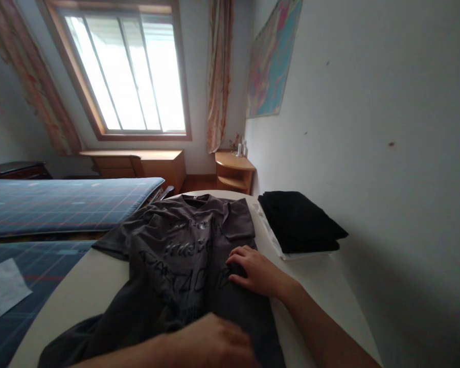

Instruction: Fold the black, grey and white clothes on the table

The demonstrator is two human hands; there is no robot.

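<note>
A dark grey T-shirt (pixel 193 255) with black lettering lies spread on a white table. Its collar points toward the far edge, and the left side and lower part are rumpled. My right hand (pixel 255 271) rests on the right side of the shirt, fingers slightly bent, thumb apart from them. Low in the view, my left hand (pixel 218 340) reaches across the lower part of the shirt. It is blurred and its fingertips are hidden, so I cannot see whether it grips the cloth.
Folded black clothes (pixel 301 222) lie on a white item at the table's (pixel 356 312) right edge, beside the wall. A bed with a blue plaid mattress (pixel 69 204) stands to the left, with a white paper (pixel 3 291) on the nearer blue surface. Wooden desks (pixel 163 156) stand under the window.
</note>
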